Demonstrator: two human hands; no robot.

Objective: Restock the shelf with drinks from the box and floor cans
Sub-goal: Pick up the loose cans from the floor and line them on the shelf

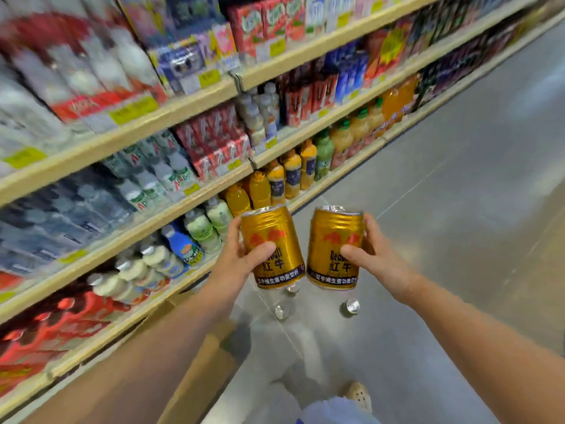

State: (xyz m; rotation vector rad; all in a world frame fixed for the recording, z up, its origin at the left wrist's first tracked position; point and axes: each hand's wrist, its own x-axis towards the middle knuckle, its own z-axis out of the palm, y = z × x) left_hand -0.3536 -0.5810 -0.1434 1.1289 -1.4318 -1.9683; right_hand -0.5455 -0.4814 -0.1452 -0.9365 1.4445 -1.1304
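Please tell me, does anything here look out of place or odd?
Yes: three loose cans stand on the floor in the aisle, not on the shelf. The left hand and the right hand each hold a gold can upright. Nothing looks spilled.

Bright, even overhead store light. Heavy motion blur smears the shelves (122, 133) toward nine and eleven o'clock; the center stays sharper. Wide-angle distortion bends edges, and soft glare sheens the floor (458, 209) at three o'clock.

both arms outstretched; left hand (241, 258) and right hand (374, 255) raised, fingers curled, thumbs forward
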